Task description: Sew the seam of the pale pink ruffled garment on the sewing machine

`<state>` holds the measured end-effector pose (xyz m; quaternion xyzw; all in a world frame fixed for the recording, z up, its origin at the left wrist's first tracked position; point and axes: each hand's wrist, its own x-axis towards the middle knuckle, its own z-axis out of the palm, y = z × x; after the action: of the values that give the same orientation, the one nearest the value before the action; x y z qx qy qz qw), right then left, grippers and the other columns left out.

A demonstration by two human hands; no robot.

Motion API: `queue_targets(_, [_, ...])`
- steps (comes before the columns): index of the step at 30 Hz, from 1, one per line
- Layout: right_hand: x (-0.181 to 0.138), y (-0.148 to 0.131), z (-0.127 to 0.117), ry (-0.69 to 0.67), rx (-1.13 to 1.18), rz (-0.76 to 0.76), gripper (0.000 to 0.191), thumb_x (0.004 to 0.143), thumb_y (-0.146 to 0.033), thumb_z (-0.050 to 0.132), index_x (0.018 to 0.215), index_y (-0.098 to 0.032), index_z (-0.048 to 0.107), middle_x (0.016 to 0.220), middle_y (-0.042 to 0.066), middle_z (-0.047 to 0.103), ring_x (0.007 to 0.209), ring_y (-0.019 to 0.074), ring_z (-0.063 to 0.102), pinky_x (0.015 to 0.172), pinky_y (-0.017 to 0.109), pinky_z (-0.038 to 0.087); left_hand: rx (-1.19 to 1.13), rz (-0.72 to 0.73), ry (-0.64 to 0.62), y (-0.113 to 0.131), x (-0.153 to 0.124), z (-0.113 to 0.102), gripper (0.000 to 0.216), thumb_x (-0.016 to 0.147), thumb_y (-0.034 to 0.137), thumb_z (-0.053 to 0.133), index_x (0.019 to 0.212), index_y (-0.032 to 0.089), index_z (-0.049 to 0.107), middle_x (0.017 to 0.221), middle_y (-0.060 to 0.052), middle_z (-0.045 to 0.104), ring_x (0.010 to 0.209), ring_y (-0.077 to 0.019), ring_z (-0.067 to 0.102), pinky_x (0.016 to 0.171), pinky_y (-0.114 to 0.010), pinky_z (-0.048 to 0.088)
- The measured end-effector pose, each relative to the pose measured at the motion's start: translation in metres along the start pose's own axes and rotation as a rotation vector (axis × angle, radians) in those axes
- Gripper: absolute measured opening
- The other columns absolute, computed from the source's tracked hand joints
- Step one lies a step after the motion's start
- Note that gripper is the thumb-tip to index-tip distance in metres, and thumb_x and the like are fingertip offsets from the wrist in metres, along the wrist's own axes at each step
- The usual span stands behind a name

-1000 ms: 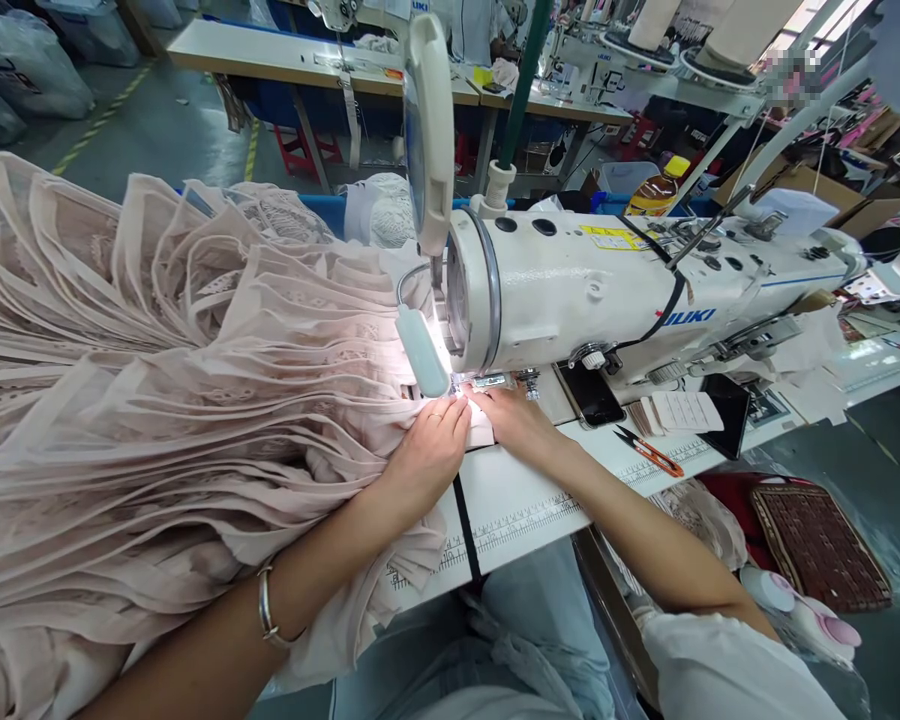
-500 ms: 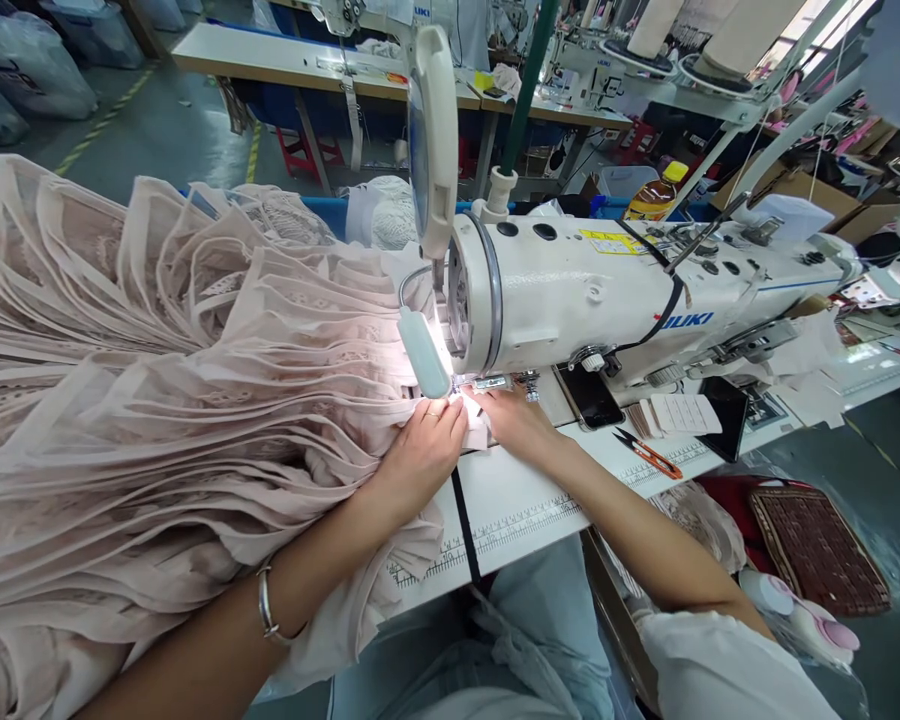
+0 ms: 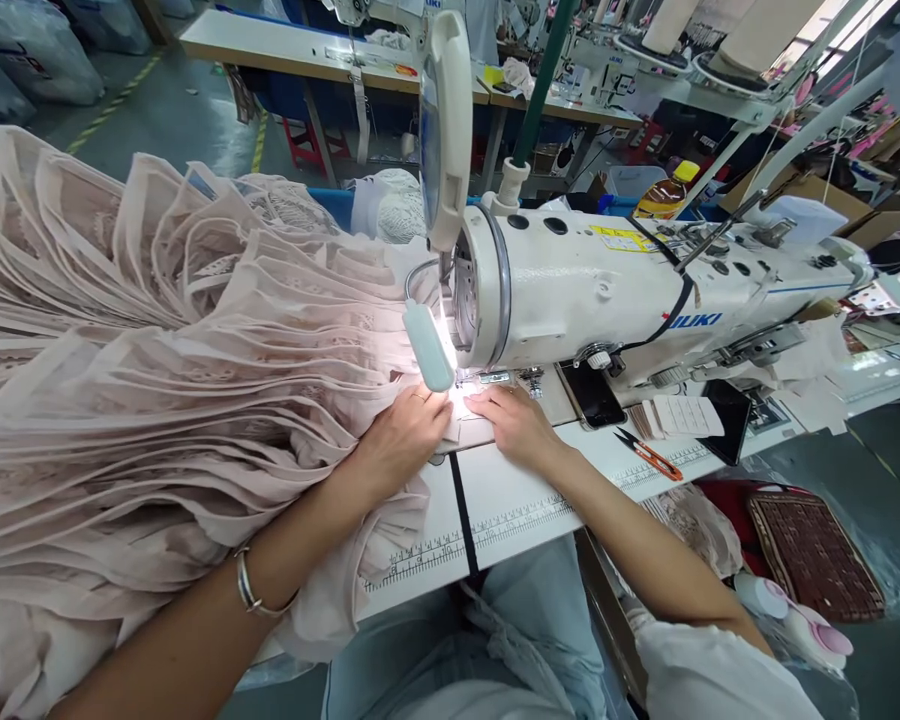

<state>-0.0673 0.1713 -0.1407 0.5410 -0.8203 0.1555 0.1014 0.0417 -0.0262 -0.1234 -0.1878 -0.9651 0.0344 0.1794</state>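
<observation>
A white sewing machine [image 3: 562,290] stands on the table, its small lamp [image 3: 429,347] lighting the needle area. My left hand [image 3: 412,430] is closed on the edge of the pale pink fabric [image 3: 270,400], just left of the needle. On the right, my right hand [image 3: 514,422] has its fingers pressed on a small light piece of fabric [image 3: 461,425] under the lamp. The needle and the fabric at it are partly hidden by lamp, glare and fingers. A large heap of the same layered pink fabric spreads left of the machine, around my left forearm.
Right of my hands lie a phone [image 3: 594,395], orange thread snips [image 3: 649,456] and a stack of paper tags [image 3: 676,417]. A black strap [image 3: 463,515] crosses the ruler-marked table edge [image 3: 525,520]. Behind stands an oil bottle [image 3: 667,192]; a magnifier [image 3: 446,130] hangs above.
My left hand has shifted left and slightly toward the far side, and the fabric edge with it. My right hand stays near the needle, its fingers a little more bent.
</observation>
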Motion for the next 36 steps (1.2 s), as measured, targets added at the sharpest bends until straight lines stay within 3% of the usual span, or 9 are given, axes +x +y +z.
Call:
queue_targets(5, [-0.002,0.0,0.002,0.121,0.043,0.029,0.042,0.09,-0.002,0.041,0.11,-0.021,0.072,0.105,0.004,0.075,0.096,0.0188,0.067,0.076,0.029,0.053,0.049,-0.04,-0.077,0.002,0.002,-0.002,0.032,0.095,0.003,0.042,0.118,0.01,0.063,0.089,-0.008,0.062,0.082,-0.0238,0.056,0.069,-0.034,0.04])
queue_targets(8, [-0.004,0.0,0.002,0.151,0.052,0.075,0.04,0.091,-0.004,0.041,0.107,-0.023,0.072,0.103,0.003,0.076,0.094,0.0178,0.068,0.07,0.027,0.051,-0.013,-0.111,-0.08,0.001,0.0,0.001,0.035,0.097,0.007,0.044,0.126,0.017,0.061,0.09,-0.007,0.059,0.083,-0.0235,0.055,0.067,-0.033,0.038])
queue_targets(11, [-0.004,0.001,0.0,0.191,0.084,0.074,0.039,0.09,-0.003,0.04,0.104,-0.022,0.071,0.102,0.003,0.076,0.091,0.017,0.069,0.071,0.027,0.05,-0.211,-0.085,-0.013,-0.003,-0.002,0.006,0.032,0.098,0.01,0.046,0.121,0.024,0.064,0.097,-0.006,0.06,0.087,-0.0208,0.054,0.069,-0.03,0.04])
queue_targets(14, [-0.003,0.001,-0.002,0.202,0.152,0.048,0.039,0.088,0.0,0.04,0.099,-0.022,0.071,0.097,0.001,0.076,0.088,0.0152,0.069,0.072,0.026,0.051,-0.329,0.018,0.051,-0.006,-0.001,0.008,0.029,0.101,0.01,0.04,0.111,0.02,0.066,0.1,-0.005,0.064,0.09,-0.018,0.055,0.073,-0.029,0.043])
queue_targets(18, [-0.003,0.001,-0.003,0.205,0.208,-0.005,0.036,0.087,-0.001,0.043,0.092,-0.023,0.071,0.091,0.0,0.075,0.087,0.0142,0.069,0.074,0.025,0.053,-0.203,0.097,0.075,-0.003,0.003,0.007,0.026,0.101,0.009,0.041,0.093,0.014,0.065,0.085,-0.005,0.063,0.082,-0.0183,0.054,0.071,-0.029,0.043])
queue_targets(23, [-0.002,0.0,-0.001,0.216,0.213,0.001,0.035,0.088,-0.002,0.043,0.092,-0.023,0.071,0.091,0.0,0.076,0.085,0.0141,0.068,0.075,0.026,0.053,-0.052,0.094,0.178,0.004,0.005,0.007,0.023,0.097,0.007,0.048,0.081,0.014,0.062,0.074,-0.004,0.059,0.074,-0.019,0.053,0.066,-0.03,0.041])
queue_targets(36, [-0.003,0.0,-0.002,0.116,0.196,0.054,0.038,0.089,-0.004,0.042,0.095,-0.023,0.074,0.094,0.001,0.075,0.089,0.016,0.067,0.079,0.029,0.054,-0.099,0.052,0.08,0.005,0.004,0.007,0.028,0.099,0.006,0.042,0.087,0.014,0.066,0.079,-0.006,0.06,0.076,-0.0199,0.054,0.069,-0.031,0.042])
